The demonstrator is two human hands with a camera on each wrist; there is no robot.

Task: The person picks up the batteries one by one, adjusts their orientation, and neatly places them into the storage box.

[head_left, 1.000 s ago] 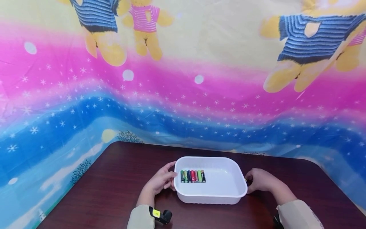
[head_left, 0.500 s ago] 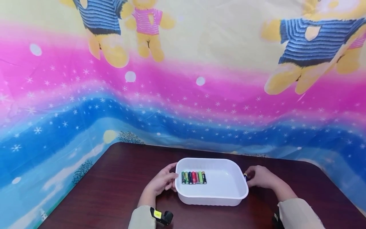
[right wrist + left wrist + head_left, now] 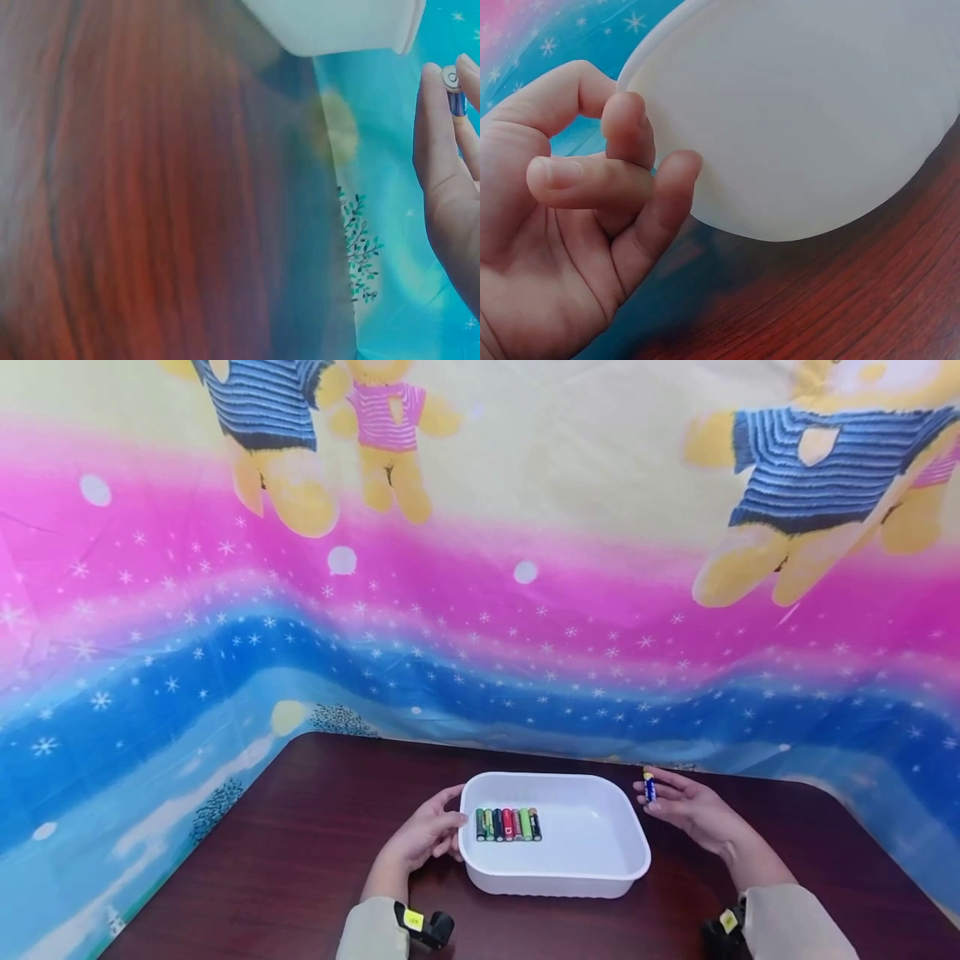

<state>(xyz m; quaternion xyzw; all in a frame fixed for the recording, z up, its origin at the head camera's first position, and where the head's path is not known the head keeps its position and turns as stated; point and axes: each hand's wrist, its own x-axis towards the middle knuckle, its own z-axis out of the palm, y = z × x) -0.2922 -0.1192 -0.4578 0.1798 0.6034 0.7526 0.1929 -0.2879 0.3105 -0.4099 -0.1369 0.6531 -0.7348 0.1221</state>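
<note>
A white plastic tub (image 3: 555, 883) sits on the table, with a row of several batteries (image 3: 508, 825) in green, black and red lying side by side in its left part. My left hand (image 3: 422, 828) grips the tub's left rim; in the left wrist view the fingers of the left hand (image 3: 577, 202) curl against the tub's wall (image 3: 780, 127). Right of the tub, my right hand (image 3: 697, 810) pinches a blue battery (image 3: 649, 787) between thumb and fingers, roughly upright. The right wrist view shows an end of this battery (image 3: 451, 81) between the fingertips.
The dark red-brown wooden table (image 3: 330, 810) extends around the tub. A cloth backdrop (image 3: 480, 677) printed with bears and snowflakes hangs along its far and side edges. Black wrist cameras (image 3: 426, 927) are strapped at both sleeves.
My right hand has risen from beside the tub's right wall, carrying the blue battery up and turning it into clearer view. The left hand keeps its hold on the rim.
</note>
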